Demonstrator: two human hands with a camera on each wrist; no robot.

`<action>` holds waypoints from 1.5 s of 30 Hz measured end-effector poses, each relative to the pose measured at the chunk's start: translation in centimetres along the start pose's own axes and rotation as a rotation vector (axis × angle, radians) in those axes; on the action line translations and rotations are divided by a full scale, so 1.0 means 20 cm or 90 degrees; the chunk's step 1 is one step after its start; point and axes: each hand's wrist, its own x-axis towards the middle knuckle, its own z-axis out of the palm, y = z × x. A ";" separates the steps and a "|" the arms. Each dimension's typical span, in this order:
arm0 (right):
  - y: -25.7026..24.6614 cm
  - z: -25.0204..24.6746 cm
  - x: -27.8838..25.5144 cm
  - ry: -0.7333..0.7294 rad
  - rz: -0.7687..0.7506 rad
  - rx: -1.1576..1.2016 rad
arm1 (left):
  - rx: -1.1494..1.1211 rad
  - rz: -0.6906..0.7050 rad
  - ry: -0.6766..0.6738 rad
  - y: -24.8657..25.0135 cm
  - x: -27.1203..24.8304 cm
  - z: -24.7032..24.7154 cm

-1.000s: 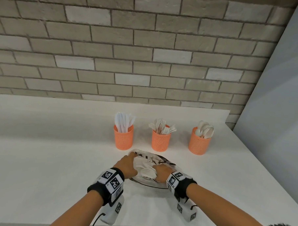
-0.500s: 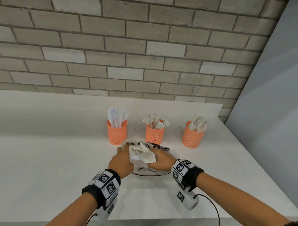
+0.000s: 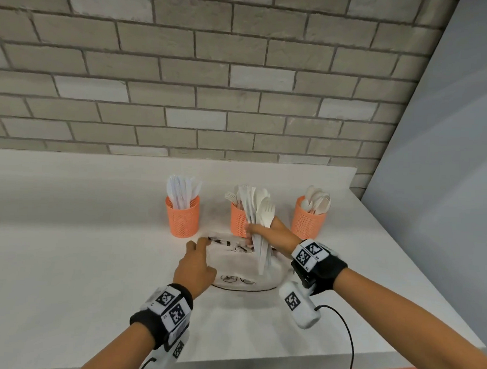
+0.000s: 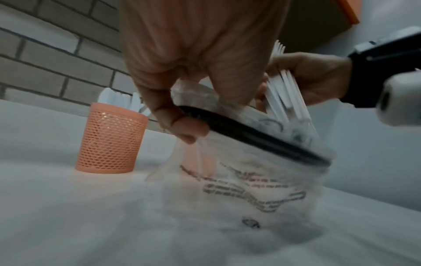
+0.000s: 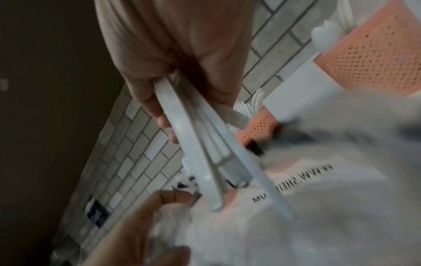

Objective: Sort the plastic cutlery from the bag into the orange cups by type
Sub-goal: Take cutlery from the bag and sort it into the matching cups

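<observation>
A clear printed plastic bag [image 3: 241, 270] lies on the white counter in front of three orange mesh cups. The left cup [image 3: 181, 218] holds knives, the middle cup [image 3: 238, 219] forks, the right cup [image 3: 307, 223] spoons. My right hand [image 3: 265, 234] grips a bundle of white cutlery [image 3: 260, 218] upright above the bag, a fork head on top; the handles [image 5: 205, 156] fan out below my fingers. My left hand [image 3: 195, 266] pinches the bag's dark-edged mouth [image 4: 239, 133] at its left side.
The white counter [image 3: 80, 261] runs to a brick wall at the back and a grey panel [image 3: 447, 165] on the right. Its front edge is close to my wrists. A cable [image 3: 344, 336] hangs from the right wrist camera.
My right hand has pulled a bundle of cutlery up out of the bag and raised it toward the middle cup. My left hand has shifted to the bag's left edge.
</observation>
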 end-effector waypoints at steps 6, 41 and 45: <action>-0.09 -0.10 0.05 0.065 0.000 0.181 | 0.069 -0.023 0.006 0.05 -0.03 0.04; -0.27 -0.32 0.36 0.358 -0.240 0.168 | -1.229 -0.280 -0.226 0.89 0.41 -0.05; -0.28 -0.31 0.34 0.365 -0.242 0.160 | -1.208 -0.257 -0.230 0.87 0.43 -0.03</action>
